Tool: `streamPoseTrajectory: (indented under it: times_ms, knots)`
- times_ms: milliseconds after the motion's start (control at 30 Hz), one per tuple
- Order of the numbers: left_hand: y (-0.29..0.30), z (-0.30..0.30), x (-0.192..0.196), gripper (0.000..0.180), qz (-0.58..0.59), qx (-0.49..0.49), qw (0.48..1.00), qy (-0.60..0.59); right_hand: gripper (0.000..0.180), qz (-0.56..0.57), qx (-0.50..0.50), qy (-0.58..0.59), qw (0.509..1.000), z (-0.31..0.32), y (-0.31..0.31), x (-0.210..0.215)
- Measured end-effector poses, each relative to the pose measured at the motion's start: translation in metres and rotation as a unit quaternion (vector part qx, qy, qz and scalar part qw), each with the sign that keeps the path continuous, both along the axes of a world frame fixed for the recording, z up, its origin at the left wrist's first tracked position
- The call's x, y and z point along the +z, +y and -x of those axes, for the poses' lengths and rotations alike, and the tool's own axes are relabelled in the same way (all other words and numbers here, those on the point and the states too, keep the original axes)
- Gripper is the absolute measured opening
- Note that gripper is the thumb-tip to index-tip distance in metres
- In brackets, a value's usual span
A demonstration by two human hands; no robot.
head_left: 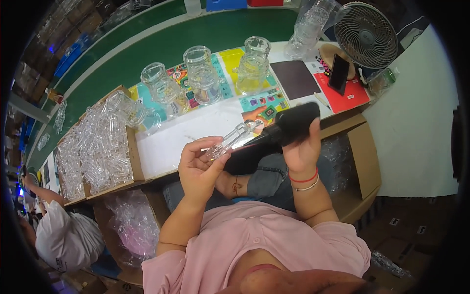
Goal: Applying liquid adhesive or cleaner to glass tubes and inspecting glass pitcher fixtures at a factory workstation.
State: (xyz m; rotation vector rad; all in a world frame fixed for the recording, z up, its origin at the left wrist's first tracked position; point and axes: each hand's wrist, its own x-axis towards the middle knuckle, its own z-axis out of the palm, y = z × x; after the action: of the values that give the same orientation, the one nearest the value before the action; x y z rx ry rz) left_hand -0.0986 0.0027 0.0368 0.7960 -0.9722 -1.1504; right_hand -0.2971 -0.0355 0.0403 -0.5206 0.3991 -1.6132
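Note:
My left hand point(197, 169) pinches a long clear plastic part point(229, 140) between thumb and fingers, over the front of the table. My right hand point(302, 153) is wrapped around a thick black hand-held tool point(297, 121), its narrower end pointing left toward the clear part. Whether the tool touches the part I cannot tell. Beyond my hands, three clear jar-like vessels point(201, 73) stand upright in a row on printed sheets. Another clear vessel point(126, 109) leans at the edge of a cardboard box point(133, 153) heaped with small clear plastic parts point(98, 147).
A black fan point(366, 35) stands at the far right, near a phone point(339, 73) and a clear bottle point(382, 82). Cardboard boxes point(364, 159) with clear plastic flank my lap. A green conveyor belt point(274, 23) runs behind the table. Another person point(68, 235) sits at the left.

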Motion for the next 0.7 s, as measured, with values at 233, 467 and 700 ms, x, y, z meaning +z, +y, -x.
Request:
streamPoseTrajectory:
  times_ms: [233, 467, 700]
  knots:
    - [0.005, 0.004, -0.011, 0.033, 0.018, -0.012, 1.000, 0.003, 0.040, -0.033, 0.004, -0.059, 0.998, -0.020, -0.009, 0.018]
    - [0.014, 0.002, -0.013, 0.036, 0.080, -0.001, 0.996, -0.041, 0.053, 0.153, -0.101, 0.270, 0.945, -0.028, 0.016, 0.036]
    - [0.017, 0.001, -0.014, 0.037, 0.070, -0.007, 0.997, -0.017, 0.048, 0.168, -0.137, 0.357, 0.909, -0.029, 0.030, 0.043]
